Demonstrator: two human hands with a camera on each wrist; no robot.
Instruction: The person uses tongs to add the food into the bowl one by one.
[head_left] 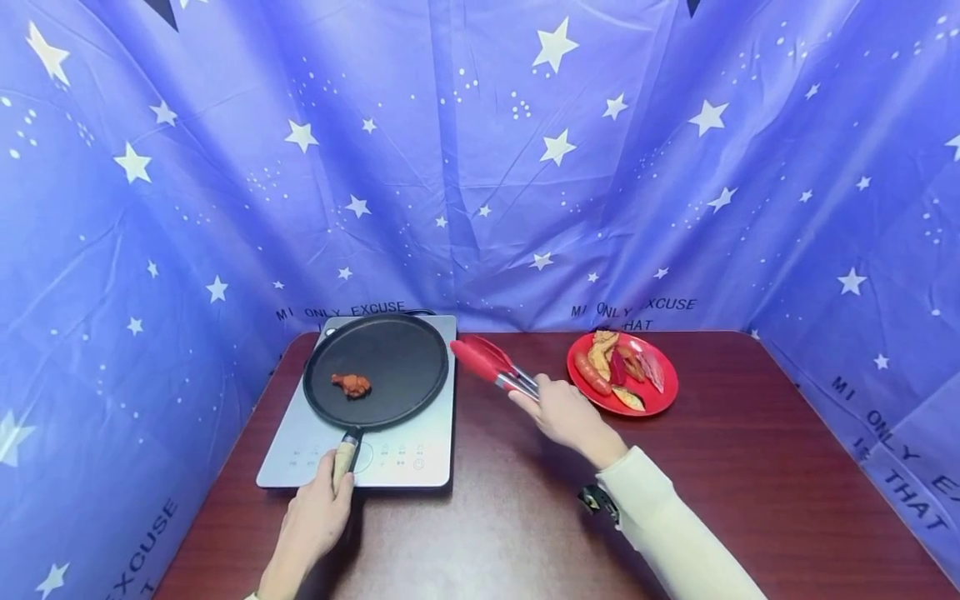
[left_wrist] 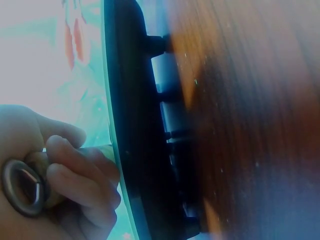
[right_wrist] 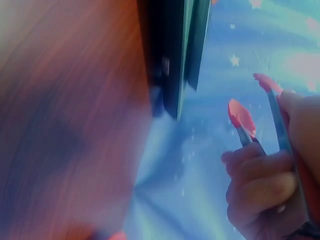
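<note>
My left hand (head_left: 318, 508) grips the pale handle (head_left: 344, 457) of a flat black pan (head_left: 397, 367). Curled fingers around that handle, with a metal ring (left_wrist: 24, 188) at its end, show in the left wrist view. On the pan's left part lies a browned chicken drumstick (head_left: 351, 384). My right hand (head_left: 570, 417) holds red-tipped metal tongs (head_left: 487, 360) between the pan and the red plate (head_left: 663, 400), tips pointing left near the pan's right rim. In the right wrist view the tongs' two red tips (right_wrist: 242, 119) stand apart with nothing between them.
Beneath the pan is a silver induction cooktop (head_left: 300, 442) on the dark red wooden table (head_left: 510, 517). The plate carries a sausage (head_left: 592, 374), a purplish meat slice (head_left: 651, 372) and several other food pieces. Blue star-printed cloth (head_left: 465, 167) surrounds the table's back and sides.
</note>
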